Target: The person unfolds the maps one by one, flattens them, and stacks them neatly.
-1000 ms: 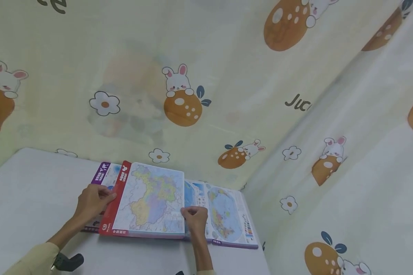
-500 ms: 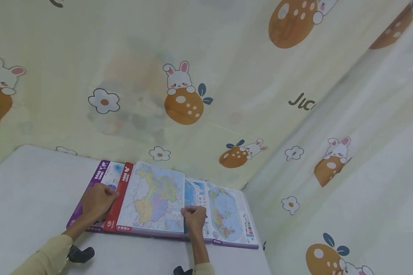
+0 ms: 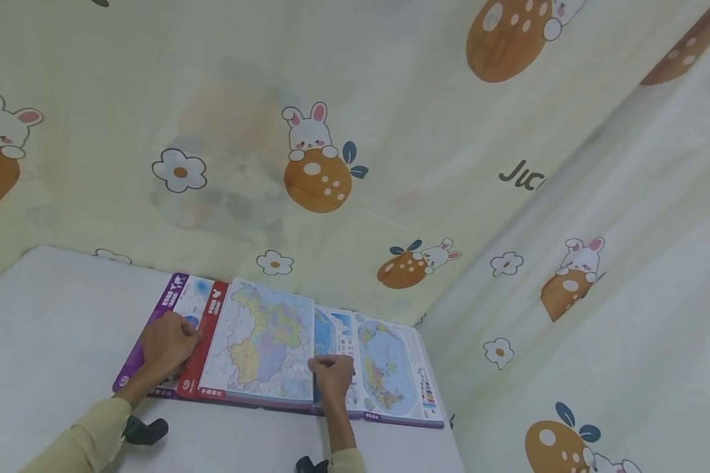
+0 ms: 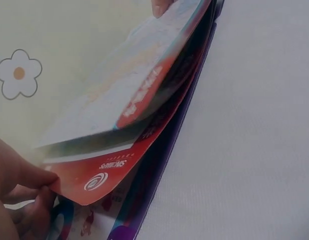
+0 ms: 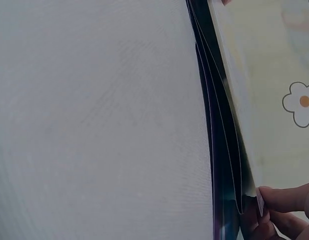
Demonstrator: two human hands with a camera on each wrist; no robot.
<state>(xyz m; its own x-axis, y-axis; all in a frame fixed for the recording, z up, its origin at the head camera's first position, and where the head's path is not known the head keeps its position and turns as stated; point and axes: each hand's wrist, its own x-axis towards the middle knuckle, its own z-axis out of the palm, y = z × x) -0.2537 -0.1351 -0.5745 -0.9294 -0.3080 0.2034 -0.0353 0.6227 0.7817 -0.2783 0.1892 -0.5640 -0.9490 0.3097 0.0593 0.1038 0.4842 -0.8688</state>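
Observation:
A folded map with a red left border (image 3: 260, 341) lies over a wider purple-bordered world map (image 3: 387, 368), which stretches out on both sides beneath it. My left hand (image 3: 168, 341) pinches the red border's left edge between thumb and fingers; in the left wrist view that red layer (image 4: 99, 182) is lifted at its corner, apart from the panel above. At the opposite side my right hand (image 3: 333, 374) pinches the upper map's right edge. Thumb and fingers of the right hand (image 5: 287, 205) hold that edge in the right wrist view, with several layers fanned below.
The white table (image 3: 53, 328) extends left of and in front of the maps. Behind and to the right hangs a curtain (image 3: 225, 131) printed with rabbits and flowers, close to the table's edges. Dark curved pieces (image 3: 144, 430) sit at both wrists.
The left hand and the red border have shifted slightly right, uncovering more of the purple border at left. The right hand has moved only a little left. Both keep their grip.

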